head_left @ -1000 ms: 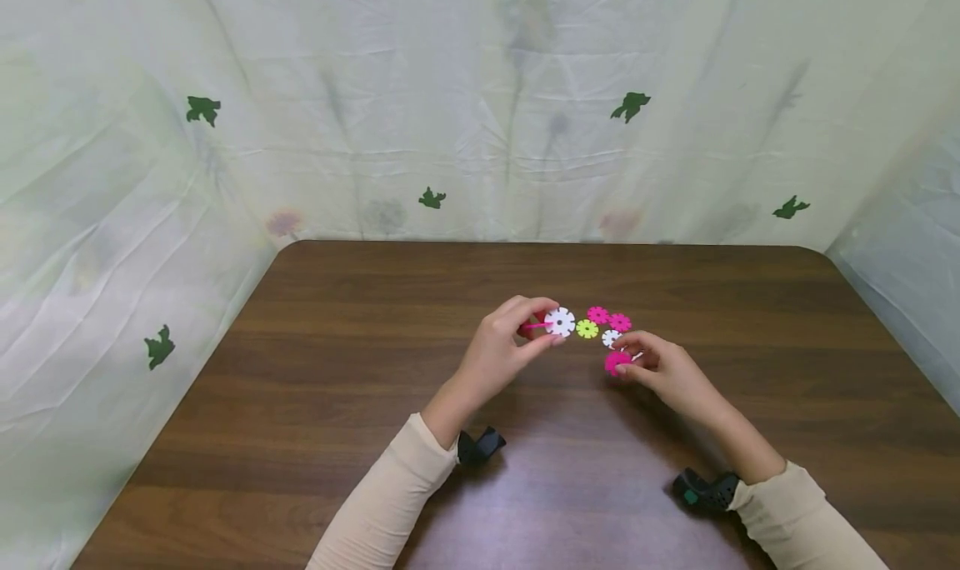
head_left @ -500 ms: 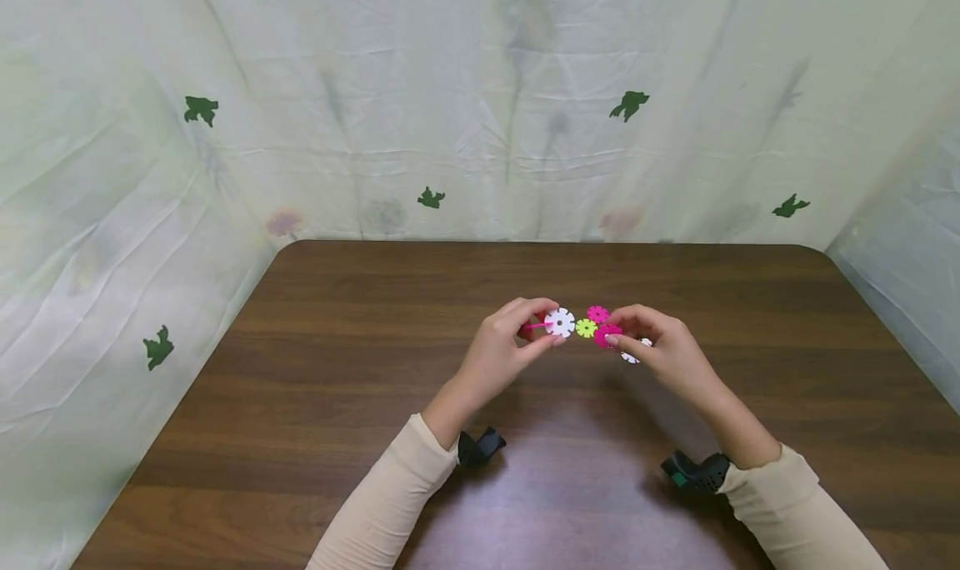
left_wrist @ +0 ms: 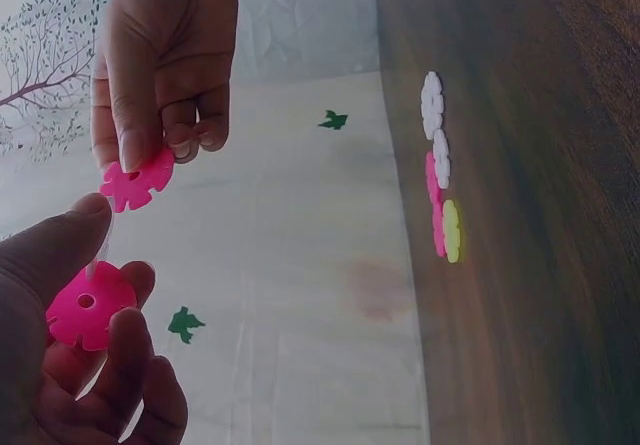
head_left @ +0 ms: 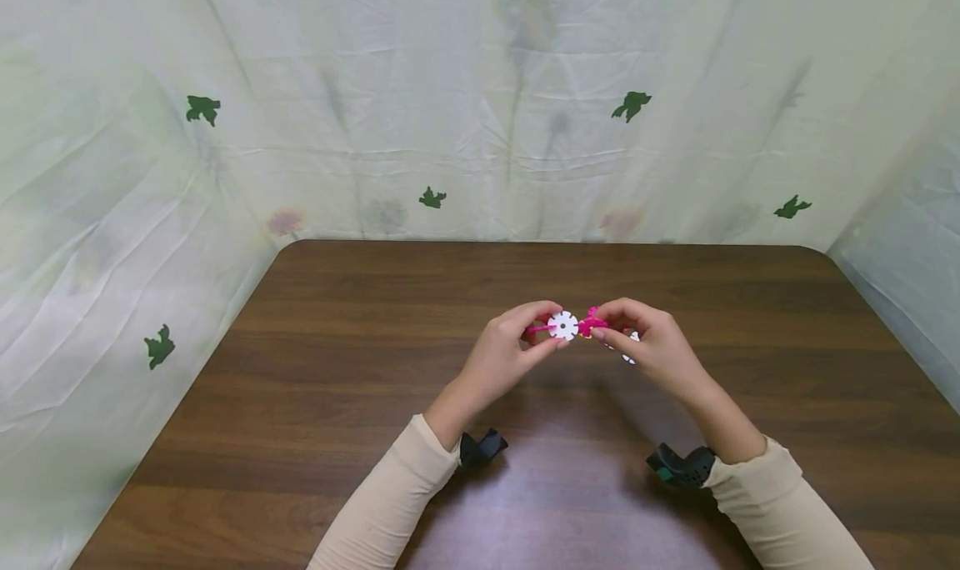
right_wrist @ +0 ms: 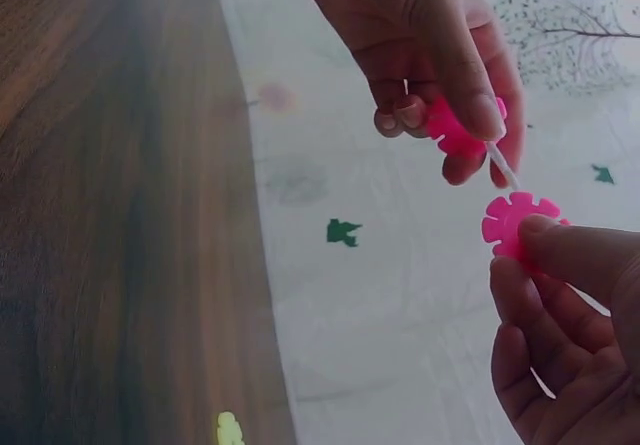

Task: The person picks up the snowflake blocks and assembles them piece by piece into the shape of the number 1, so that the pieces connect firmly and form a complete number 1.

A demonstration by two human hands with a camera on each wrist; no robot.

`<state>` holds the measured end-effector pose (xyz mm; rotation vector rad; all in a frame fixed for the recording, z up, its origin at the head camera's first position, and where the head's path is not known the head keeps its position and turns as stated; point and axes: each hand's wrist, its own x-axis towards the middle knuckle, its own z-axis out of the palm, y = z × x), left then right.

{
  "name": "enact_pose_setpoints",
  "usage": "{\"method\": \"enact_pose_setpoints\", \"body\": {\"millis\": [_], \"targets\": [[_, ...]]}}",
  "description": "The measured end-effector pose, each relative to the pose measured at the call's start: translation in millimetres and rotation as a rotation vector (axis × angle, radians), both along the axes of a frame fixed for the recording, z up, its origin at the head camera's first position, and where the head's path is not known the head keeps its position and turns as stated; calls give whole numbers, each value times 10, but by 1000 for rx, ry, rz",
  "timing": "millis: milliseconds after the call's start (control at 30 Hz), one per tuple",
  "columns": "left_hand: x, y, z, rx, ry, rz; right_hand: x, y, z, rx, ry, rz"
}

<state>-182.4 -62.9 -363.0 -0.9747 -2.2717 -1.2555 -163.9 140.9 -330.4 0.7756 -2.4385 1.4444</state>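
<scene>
Brown tabletop (head_left: 337,370), pink discs (left_wrist: 95,321) partly hidden

on brown wood-grain desk (head_left: 375,345) | two white notched plastic discs (left_wrist: 432,105) | two pink notched discs (left_wrist: 433,177) | one yellow-green notched disc (left_wrist: 452,231)

Hands (head_left: 501,343) (head_left: 660,345) pinch a white disc (head_left: 563,326) and a pink disc (head_left: 588,327) over a table (head_left: 337,345)

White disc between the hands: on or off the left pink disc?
On: in the head view, the white disc overlaps the edge-on pink disc in the left hand.
</scene>
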Motion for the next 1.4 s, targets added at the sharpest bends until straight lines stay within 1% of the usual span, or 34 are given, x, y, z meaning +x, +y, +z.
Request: {"method": "enact_pose_setpoints", "body": {"millis": [267, 400, 600, 700, 933, 1067, 1133, 1267, 1400], "targets": [[5, 1, -8, 5, -32, -2, -8, -20, -1, -34, 24, 0], [11, 7, -9, -19, -41, -7, -10, -26, 1, -53, 25, 13], [25, 26, -24, -68, -123, -88, 5, -50, -7, -88, 44, 12], [33, 41, -33, -78, -141, -110, 7, -64, -24, -104, 64, 23], [39, 54, -49, -71, -126, -136, -13, -79, -68, -176, 96, 74], [32, 47, -46, -70, -116, -126, -19, -76, -76, -181, 93, 76], [23, 40, -41, -58, -102, -107, -17, -74, -72, -176, 75, 73], [2, 15, -32, -28, -54, -63, -4, -63, -58, -174, 11, 65], [2, 0, -22, -23, -32, -59, 3, -59, -52, -179, -32, 57]]}}
